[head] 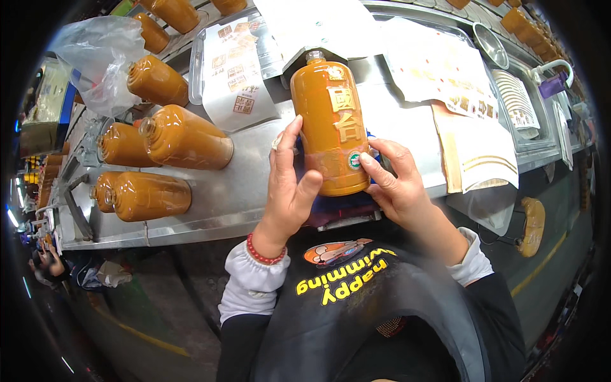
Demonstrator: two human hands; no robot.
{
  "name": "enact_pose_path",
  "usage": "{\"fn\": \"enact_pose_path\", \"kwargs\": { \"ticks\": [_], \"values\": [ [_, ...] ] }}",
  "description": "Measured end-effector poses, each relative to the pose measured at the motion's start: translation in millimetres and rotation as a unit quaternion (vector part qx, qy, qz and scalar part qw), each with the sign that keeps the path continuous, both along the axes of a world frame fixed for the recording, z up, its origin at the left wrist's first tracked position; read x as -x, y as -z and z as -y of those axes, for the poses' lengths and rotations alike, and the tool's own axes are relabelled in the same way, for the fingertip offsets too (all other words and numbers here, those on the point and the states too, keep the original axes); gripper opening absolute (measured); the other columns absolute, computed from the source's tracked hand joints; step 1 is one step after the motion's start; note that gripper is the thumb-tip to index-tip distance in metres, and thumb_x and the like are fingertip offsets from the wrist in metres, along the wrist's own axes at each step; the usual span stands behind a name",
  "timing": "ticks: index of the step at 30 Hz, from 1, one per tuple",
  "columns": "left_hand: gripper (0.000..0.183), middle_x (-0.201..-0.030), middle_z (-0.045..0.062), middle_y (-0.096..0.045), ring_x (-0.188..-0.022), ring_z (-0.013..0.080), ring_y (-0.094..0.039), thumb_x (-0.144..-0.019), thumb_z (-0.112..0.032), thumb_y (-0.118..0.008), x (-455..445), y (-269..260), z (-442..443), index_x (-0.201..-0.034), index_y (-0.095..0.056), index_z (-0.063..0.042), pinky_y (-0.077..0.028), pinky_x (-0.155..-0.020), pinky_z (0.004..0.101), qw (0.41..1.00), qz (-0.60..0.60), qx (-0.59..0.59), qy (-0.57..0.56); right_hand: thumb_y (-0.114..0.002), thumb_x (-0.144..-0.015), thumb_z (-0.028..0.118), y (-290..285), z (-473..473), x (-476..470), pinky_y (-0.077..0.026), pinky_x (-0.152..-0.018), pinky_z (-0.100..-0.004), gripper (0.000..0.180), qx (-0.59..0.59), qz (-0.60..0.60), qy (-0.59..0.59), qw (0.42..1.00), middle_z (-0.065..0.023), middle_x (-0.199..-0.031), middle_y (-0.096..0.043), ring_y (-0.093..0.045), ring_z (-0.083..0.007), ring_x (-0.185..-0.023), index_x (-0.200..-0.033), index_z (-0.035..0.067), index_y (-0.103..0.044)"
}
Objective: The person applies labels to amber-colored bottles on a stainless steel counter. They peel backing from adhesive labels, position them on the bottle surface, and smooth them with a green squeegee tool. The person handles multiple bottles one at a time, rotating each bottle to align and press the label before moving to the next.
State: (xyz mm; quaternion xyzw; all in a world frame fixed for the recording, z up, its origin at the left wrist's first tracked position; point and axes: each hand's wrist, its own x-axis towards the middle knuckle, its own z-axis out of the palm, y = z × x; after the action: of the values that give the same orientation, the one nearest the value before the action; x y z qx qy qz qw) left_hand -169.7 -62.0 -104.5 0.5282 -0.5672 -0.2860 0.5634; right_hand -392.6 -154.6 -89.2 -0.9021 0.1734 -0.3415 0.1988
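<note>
An amber-brown glazed bottle with raised gold characters and a clear threaded neck leans back on a support in front of me. A small round green-and-white sticker is low on its right side. My right hand grips the lower right side, one fingertip at the sticker's edge. My left hand is beside the lower left side, fingers apart, one fingertip at the bottle's edge. What supports the bottle is mostly hidden behind it.
Several similar bottles stand left on the steel table. Label strips cover a clear tray. Sticker sheets lie right, near a metal bowl and sink-like basin. A plastic bag is back left; a stool stands right.
</note>
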Motion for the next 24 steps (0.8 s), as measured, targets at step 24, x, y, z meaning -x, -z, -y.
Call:
{"fn": "enact_pose_path", "kwargs": {
  "ticks": [24],
  "values": [
    [0.072,-0.155,0.022,-0.043,-0.143,0.0366,-0.04,-0.106,-0.049,-0.049,16,14,6,-0.153,-0.034,0.003,-0.016,-0.122,0.0562,0.996,-0.033,-0.008,-0.082,-0.075,-0.081,-0.005,5,-7,-2,-0.047,-0.104,-0.0472,0.064,-0.004,-0.018,0.011,1.0,-0.0234,-0.139,-0.054,-0.057,-0.0401,-0.123,-0.141,0.012,-0.062]
  ]
}}
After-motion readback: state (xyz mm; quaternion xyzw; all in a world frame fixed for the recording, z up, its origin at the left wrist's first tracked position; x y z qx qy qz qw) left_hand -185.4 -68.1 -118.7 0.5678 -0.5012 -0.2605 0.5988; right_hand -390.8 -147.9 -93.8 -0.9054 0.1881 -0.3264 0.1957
